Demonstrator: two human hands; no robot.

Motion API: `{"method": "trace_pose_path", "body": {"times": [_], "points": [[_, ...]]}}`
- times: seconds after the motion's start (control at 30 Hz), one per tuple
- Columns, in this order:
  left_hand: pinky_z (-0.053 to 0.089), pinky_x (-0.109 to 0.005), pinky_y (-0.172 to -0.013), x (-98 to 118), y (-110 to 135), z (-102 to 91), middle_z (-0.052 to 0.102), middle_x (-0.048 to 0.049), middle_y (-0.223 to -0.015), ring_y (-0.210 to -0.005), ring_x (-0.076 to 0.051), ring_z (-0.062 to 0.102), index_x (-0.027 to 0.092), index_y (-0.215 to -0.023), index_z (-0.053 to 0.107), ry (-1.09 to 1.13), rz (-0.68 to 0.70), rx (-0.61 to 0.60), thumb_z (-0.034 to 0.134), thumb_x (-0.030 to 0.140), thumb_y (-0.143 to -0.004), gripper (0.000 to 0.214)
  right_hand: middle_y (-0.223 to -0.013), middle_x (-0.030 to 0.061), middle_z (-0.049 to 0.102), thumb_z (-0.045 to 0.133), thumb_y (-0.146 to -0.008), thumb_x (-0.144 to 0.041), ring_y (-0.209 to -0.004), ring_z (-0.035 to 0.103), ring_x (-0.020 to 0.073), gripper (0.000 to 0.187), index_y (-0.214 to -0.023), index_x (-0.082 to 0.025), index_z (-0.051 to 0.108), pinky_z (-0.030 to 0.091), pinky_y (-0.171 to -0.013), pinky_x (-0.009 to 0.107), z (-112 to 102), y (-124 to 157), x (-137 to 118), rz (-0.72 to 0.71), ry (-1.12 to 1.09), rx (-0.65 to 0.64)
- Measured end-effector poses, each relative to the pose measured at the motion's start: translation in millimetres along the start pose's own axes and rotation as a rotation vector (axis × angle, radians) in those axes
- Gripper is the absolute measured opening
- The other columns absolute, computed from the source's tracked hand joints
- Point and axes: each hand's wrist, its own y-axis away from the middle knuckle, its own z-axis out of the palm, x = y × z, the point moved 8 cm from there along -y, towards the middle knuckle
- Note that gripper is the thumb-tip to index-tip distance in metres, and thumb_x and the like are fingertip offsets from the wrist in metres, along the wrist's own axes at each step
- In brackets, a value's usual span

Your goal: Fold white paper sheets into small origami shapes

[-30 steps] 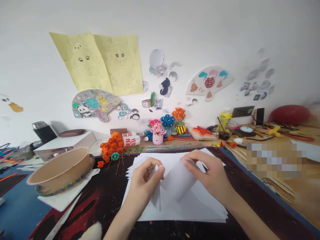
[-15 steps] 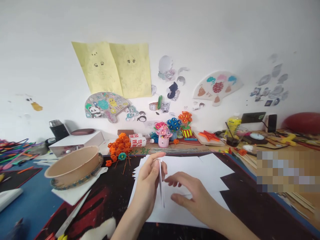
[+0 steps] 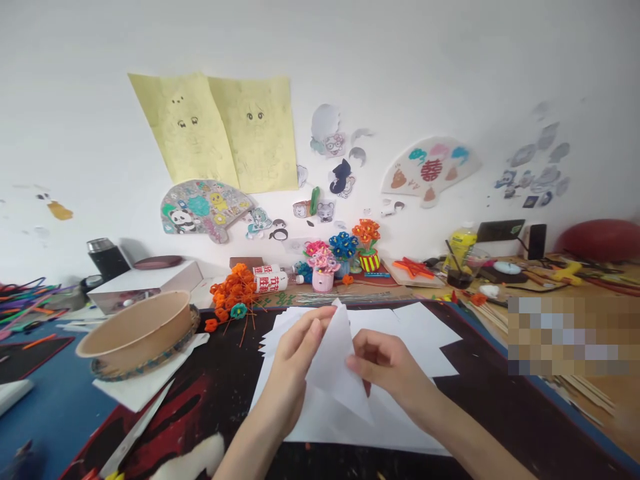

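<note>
Between my hands stands a folded white sheet of paper [image 3: 334, 360], its pointed tip upward. My left hand [image 3: 300, 347] grips it along the left side, the thumb lying toward the top. At its right edge, my right hand [image 3: 383, 360] pinches the paper between thumb and curled fingers. Beneath them, several white sheets [image 3: 415, 333] lie loosely stacked on a dark mat [image 3: 490, 400]. The lower part of the folded paper overlaps the sheets, and my fingers on its far side are partly hidden.
Scissors [image 3: 135, 433] and a tan round bowl [image 3: 135, 327] lie to the left. Behind the sheets are orange pipe-cleaner flowers [image 3: 233, 293], a bottle [image 3: 270, 281] and a pink flower pot [image 3: 323, 279]. Thin wooden sticks [image 3: 583, 390] lie at the right.
The folded paper has turned from edge-on to showing its broad face. My right hand, formerly apart from it with fingers spread, now pinches its right edge.
</note>
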Motion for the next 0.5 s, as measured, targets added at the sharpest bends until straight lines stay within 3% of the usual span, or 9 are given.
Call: {"method": "trace_pose_path", "body": {"times": [0.07,0.17,0.27,0.5], "points": [[0.043,-0.024,-0.065,2.6,-1.4,-1.9,0.066,-0.0045,-0.084,-0.071,-0.015,0.056,0.017,-0.093,0.071,-0.071,-0.001,-0.028,0.064,0.042,-0.082,0.028,-0.057,-0.0050,0.050,0.077,-0.066,-0.054,-0.051,0.047,0.0094,0.044,-0.068,-0.016,0.054,0.041,-0.049,0.022,-6.4,-1.2,-4.4,-0.014,0.038,0.042],[0.040,-0.021,-0.058,4.6,-2.1,-2.2,0.062,-0.0019,-0.071,-0.063,-0.012,0.051,0.015,-0.081,0.073,-0.106,-0.007,-0.062,0.070,0.037,-0.077,0.022,-0.065,-0.0013,0.058,0.076,-0.067,-0.055,-0.059,0.054,0.0121,0.042,-0.076,-0.016,0.060,0.043,-0.055,0.023,-10.8,-2.2,-8.0,-0.020,0.054,0.057],[0.040,-0.019,-0.057,6.3,-1.8,1.6,0.060,-0.0015,-0.066,-0.062,-0.011,0.050,0.014,-0.076,0.073,-0.132,0.008,-0.096,0.072,0.036,-0.076,0.022,-0.077,0.0032,0.067,0.075,-0.070,-0.053,-0.071,0.060,0.0166,0.040,-0.083,-0.017,0.065,0.045,-0.064,0.026,-12.6,-1.6,-9.7,-0.024,0.051,0.057],[0.044,-0.020,-0.051,7.3,-1.7,4.6,0.058,-0.0018,-0.067,-0.058,-0.011,0.050,0.012,-0.074,0.070,-0.172,0.054,-0.103,0.069,0.039,-0.079,0.027,-0.075,0.0030,0.070,0.075,-0.072,-0.047,-0.068,0.062,0.0165,0.033,-0.085,-0.018,0.070,0.045,-0.062,0.025,-15.0,-0.2,-6.7,-0.012,0.046,0.065]]}}
